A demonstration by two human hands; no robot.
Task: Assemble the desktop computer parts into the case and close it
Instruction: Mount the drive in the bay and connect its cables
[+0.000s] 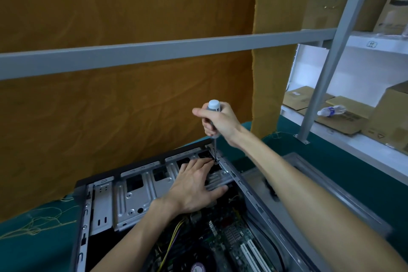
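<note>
step: screwing drive cage into case (249,194), far right corner
right hand (217,120): grips screwdriver (213,115) upright
left hand (194,185): flat, steadying cage (136,196)
next: judge tip seating, then turn

One computer case (141,196) lies open on the tabletop (344,174). One screwdriver (213,117) stands at its far right corner. Two hands are in view: the right hand (217,121) and the left hand (194,185). One side panel (326,185) lies to the right. One plastic bottle (331,110) lies on the shelf (362,139). Two white expansion slots (254,254) show on one motherboard (223,234). At least four cardboard boxes sit on the shelving.
</note>
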